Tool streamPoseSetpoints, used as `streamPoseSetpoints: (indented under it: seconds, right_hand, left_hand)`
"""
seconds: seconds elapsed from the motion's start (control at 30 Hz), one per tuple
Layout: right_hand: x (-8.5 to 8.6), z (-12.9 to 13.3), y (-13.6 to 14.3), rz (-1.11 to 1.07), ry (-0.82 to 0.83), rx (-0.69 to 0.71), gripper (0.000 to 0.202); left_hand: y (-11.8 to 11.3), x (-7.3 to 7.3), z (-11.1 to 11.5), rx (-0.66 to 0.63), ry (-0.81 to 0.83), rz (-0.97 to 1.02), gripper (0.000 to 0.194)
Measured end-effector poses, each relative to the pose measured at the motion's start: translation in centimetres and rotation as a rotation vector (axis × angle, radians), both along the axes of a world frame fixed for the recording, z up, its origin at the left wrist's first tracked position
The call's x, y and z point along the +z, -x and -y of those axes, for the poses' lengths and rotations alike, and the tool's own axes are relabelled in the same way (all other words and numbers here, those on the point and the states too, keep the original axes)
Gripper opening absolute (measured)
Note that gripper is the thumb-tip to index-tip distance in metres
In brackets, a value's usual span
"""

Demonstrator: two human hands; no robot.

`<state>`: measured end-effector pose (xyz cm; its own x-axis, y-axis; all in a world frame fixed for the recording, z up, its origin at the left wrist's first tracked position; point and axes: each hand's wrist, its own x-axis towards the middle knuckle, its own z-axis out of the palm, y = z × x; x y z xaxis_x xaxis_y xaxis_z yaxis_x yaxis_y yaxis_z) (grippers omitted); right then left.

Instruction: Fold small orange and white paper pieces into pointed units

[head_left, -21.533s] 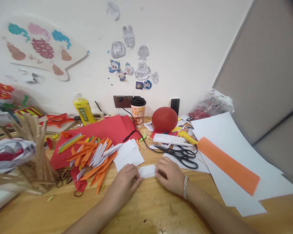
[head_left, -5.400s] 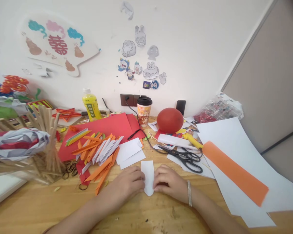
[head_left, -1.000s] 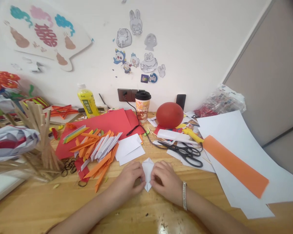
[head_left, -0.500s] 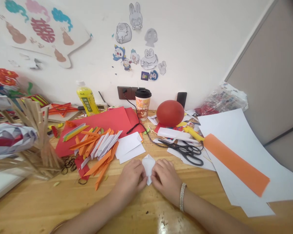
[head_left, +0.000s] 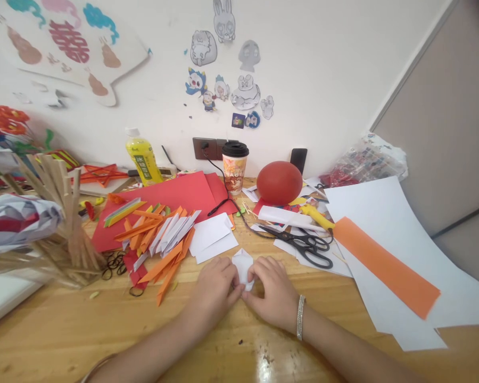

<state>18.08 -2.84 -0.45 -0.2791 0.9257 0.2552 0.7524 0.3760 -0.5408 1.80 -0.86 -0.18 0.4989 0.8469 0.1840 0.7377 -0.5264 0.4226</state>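
A small white folded paper piece point(head_left: 242, 265) lies on the wooden table point(head_left: 104, 330) between my two hands. My left hand point(head_left: 214, 286) pinches its left side. My right hand point(head_left: 272, 289), with a bracelet on the wrist, presses its right and lower edge, and its fingers cover the bottom tip. The top of the paper shows a pointed, folded shape. Just behind my hands lie white paper squares point(head_left: 211, 239) and a pile of folded orange and white paper strips point(head_left: 163, 239).
Black scissors point(head_left: 303, 246) lie right of my hands, near a yellow tool point(head_left: 317, 217). Large white sheets point(head_left: 383, 213) with an orange strip point(head_left: 385, 266) cover the right side. Red paper point(head_left: 171, 199), a cup point(head_left: 234, 166), a yellow bottle point(head_left: 141, 158), a red ball point(head_left: 279, 183) and wooden sticks point(head_left: 64, 213) stand behind.
The white paper went from a flat strip to a short pointed fold. Over the last second my hands closed in over its lower part, and the view tilted down slightly.
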Motion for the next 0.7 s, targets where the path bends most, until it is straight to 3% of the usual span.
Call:
streamPoseSetpoints:
  seconds: [0.43, 0.6, 0.7]
  right_hand:
    - [0.32, -0.64, -0.36, -0.067, 0.116, 0.014, 0.015]
    - [-0.12, -0.82, -0.50, -0.125, 0.086, -0.006, 0.026]
    - [-0.29, -0.52, -0.32, -0.150, 0.066, -0.043, 0.020]
  left_hand:
    - [-0.11, 0.59, -0.03, -0.001, 0.004, -0.023, 0.014]
    - [0.01, 0.30, -0.10, -0.005, -0.026, -0.020, 0.013]
    - [0.01, 0.25, -0.06, -0.002, -0.027, -0.016, 0.015]
